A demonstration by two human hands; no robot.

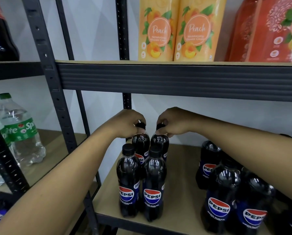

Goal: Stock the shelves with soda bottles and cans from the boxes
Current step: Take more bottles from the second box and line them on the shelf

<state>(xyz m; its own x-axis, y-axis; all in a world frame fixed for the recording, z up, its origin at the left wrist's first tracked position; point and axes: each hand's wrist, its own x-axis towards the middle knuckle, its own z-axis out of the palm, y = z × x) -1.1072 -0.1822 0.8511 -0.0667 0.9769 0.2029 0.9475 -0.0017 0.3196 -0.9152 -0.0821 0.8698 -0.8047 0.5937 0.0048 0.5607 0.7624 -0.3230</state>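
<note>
Nearest, at six o'clock, a front pair of Pepsi bottles (153,187) is stood upright at the edge of a tan shelf board (181,175). At four o'clock a looser group of Pepsi bottles (223,192) is seen on the same board. Just behind the front pair, near centre, two more are held close together. The left rear bottle (140,143) is pinched at its black cap by the left hand (130,122), and the right rear bottle (160,143) likewise by the right hand (170,123). Their bases are hidden. The caps are probably gripped so the front pair can be reached over without being knocked. Farther off, Sprite bottles (21,136) are shelved at nine o'clock, and peach shower cream bottles (175,31) at one o'clock on the shelf above.
</note>
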